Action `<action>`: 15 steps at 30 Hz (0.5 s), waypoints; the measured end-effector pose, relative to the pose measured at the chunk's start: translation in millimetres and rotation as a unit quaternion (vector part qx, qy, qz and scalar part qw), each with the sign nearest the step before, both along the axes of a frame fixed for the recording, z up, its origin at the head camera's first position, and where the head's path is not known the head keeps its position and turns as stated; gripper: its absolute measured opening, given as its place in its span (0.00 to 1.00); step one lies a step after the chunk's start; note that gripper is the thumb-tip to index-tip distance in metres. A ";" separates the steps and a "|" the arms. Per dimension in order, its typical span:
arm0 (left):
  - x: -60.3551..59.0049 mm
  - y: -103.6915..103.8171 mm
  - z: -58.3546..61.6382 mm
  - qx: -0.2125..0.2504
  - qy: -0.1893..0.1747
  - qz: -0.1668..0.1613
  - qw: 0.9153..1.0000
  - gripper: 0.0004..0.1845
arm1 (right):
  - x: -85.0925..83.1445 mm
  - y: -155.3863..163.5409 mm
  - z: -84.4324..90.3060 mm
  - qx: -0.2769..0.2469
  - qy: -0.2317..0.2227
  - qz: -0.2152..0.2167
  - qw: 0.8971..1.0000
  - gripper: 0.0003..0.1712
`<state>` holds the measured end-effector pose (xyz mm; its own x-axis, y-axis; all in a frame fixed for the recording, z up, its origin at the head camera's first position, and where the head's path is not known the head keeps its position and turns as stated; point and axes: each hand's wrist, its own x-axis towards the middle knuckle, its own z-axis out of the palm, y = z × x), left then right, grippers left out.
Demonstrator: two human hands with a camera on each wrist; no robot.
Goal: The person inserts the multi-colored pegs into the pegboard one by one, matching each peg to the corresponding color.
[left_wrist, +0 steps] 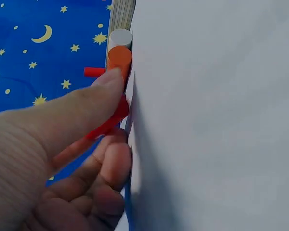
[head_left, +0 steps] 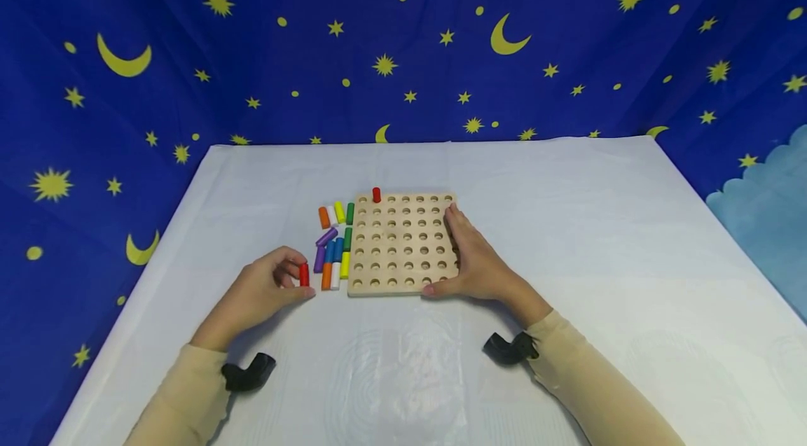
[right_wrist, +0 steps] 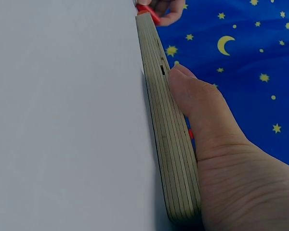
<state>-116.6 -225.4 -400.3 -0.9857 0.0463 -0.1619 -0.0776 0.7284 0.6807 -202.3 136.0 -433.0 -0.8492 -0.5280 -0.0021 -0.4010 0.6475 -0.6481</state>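
My left hand (head_left: 267, 281) pinches a red peg (head_left: 304, 274) between thumb and fingers, left of a group of loose pegs. Seen from the left wrist, that red peg (left_wrist: 108, 120) tilts between the thumb and the curled fingers. A square wooden board (head_left: 384, 230) with rows of round holes lies at the middle of the table. Another red peg (head_left: 376, 194) stands upright in its back row. My right hand (head_left: 476, 257) rests against the board's right side, fingers extended along that edge and thumb at the near edge.
Loose pegs lie left of the board: orange (head_left: 323, 217), purple (head_left: 319, 259), blue (head_left: 338, 248), green (head_left: 350, 213), yellow (head_left: 345, 265) and white (head_left: 335, 276). The white-covered table (head_left: 567, 222) extends around them. A blue curtain (head_left: 441, 47) with moons and stars hangs behind.
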 end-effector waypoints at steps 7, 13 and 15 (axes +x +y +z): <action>-13.4 -1.5 3.3 0.056 0.019 0.004 0.998 0.26 | -0.3 0.9 -0.2 -0.001 -0.002 -0.001 1.000 0.85; -33.4 5.6 11.5 0.074 0.006 0.022 0.997 0.28 | 0.2 1.2 -0.6 -0.003 -0.002 0.000 1.000 0.85; -41.1 8.8 14.3 0.076 0.004 0.027 0.997 0.28 | 0.6 0.9 -0.5 -0.004 -0.001 -0.001 1.000 0.86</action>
